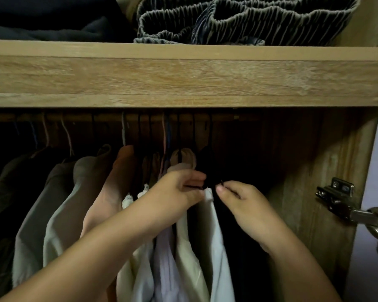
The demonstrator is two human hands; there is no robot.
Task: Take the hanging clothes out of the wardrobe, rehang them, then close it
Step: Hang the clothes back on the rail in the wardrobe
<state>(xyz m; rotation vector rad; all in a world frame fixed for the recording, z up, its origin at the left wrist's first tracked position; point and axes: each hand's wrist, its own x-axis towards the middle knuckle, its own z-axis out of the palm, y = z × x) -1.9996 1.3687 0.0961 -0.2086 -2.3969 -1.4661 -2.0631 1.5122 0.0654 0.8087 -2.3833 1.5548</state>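
A white garment (214, 216) is pinched at its top by the left hand (175, 197). A thin dark hanger part (222, 183) is pinched by the right hand (242, 203). Pale shirts (59, 214) are crowded to the left

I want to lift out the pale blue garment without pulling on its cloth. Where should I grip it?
Judging by how it hangs, grip the black hanger at the top of the pale blue garment, coming from the open front. The left hand and right hand already meet there.

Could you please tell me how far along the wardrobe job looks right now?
Done: nothing shows for certain. In hand: left hand and right hand pinch at the top of a white garment on the rail. Left: many clothes hang there; the hinge shows the door open.
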